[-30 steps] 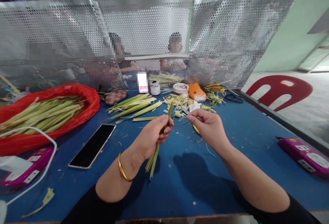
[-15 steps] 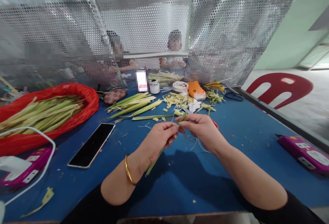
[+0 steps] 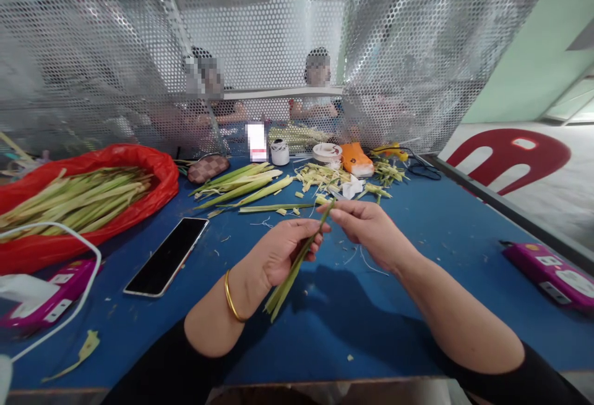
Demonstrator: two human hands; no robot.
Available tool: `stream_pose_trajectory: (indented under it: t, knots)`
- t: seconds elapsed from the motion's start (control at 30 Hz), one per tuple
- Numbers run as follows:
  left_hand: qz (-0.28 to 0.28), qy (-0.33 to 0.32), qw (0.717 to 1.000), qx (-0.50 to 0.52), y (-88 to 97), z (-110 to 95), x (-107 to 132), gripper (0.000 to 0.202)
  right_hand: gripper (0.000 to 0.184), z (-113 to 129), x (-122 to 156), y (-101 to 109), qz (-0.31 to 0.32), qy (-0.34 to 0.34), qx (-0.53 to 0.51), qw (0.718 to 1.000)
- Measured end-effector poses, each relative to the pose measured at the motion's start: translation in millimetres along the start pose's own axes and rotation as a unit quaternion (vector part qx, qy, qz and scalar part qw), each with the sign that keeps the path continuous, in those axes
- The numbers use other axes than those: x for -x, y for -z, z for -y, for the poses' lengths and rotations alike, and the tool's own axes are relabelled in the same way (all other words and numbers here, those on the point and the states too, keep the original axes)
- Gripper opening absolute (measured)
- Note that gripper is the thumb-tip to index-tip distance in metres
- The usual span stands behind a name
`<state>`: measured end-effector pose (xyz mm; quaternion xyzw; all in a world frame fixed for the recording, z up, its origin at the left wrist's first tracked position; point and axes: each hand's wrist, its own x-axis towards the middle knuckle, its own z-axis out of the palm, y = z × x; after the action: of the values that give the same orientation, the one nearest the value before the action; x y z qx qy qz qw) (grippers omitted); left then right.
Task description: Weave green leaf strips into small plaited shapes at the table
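My left hand (image 3: 297, 245) is closed around a folded bundle of green corn husk strips (image 3: 290, 281). The narrow end points up and away past my thumb; the loose ends hang below the palm toward me. A gold bangle (image 3: 233, 296) circles my left wrist. My right hand (image 3: 364, 222) is beside the bundle's upper tip, thumb and fingers pinched together. A thin greyish sliver shows by its fingertips, too small to name. White thread (image 3: 371, 262) lies on the table beneath the right hand. Beyond both hands lie cut husk scraps (image 3: 320, 179).
On the left stand a red bag (image 3: 162, 176) of husks, a phone (image 3: 167, 256) and a purple power strip (image 3: 60, 293). Whole husks (image 3: 245, 185), a tape roll (image 3: 327, 153) and an orange tissue pack (image 3: 356, 158) line the back, before a perforated metal screen (image 3: 278, 33). Two people sit behind it.
My right hand has drawn slightly away from the left, and the bundle's upper tip now shows between them. The left hand has turned, exposing more of the bundle. The red item behind my right hand is out of sight.
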<state>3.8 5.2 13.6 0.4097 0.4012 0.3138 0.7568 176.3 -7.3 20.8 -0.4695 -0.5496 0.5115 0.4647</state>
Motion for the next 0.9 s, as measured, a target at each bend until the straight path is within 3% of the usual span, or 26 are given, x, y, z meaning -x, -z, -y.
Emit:
stream_pose_trajectory:
  t: [0.1, 0.17, 0.37, 0.43, 0.53, 0.67, 0.8, 0.9]
  knots:
    - [-0.084, -0.067, 0.994, -0.019, 0.2, -4, 1, 0.017, 0.037, 3, 1, 6, 0.007, -0.021, -0.022, 1.0]
    - [-0.096, -0.096, 0.989, -0.054, 0.9, -6, 3, 0.017, 0.04, 3, 1, 7, 0.013, -0.028, -0.012, 0.999]
    - [0.038, -0.042, 0.993, -0.103, -1.3, -4, 5, 0.018, 0.048, 0, 0, -1, 0.069, -0.054, -0.017, 0.996]
    - [0.047, -0.022, 0.994, -0.096, -2.9, -2, 4, 0.019, 0.05, -1, 0, -3, 0.07, -0.058, -0.017, 0.996]
    - [0.018, -0.036, 0.997, -0.067, -3.0, -1, 3, 0.019, 0.041, -3, -3, -1, 0.069, -0.04, 0.03, 0.996]
    - [-0.057, -0.092, 0.992, -0.071, -2.6, -4, 1, 0.015, 0.019, -7, -7, 9, 0.051, 0.039, 0.208, 0.976]
    - [-0.142, -0.14, 0.969, -0.146, -4.3, -5, -1, 0.013, 0.022, -8, -5, 14, 0.009, 0.136, 0.362, 0.922]
    - [-0.175, -0.188, 0.933, -0.252, -3.1, -4, -2, 0.013, 0.02, -6, 0, 12, 0.01, 0.233, 0.416, 0.879]
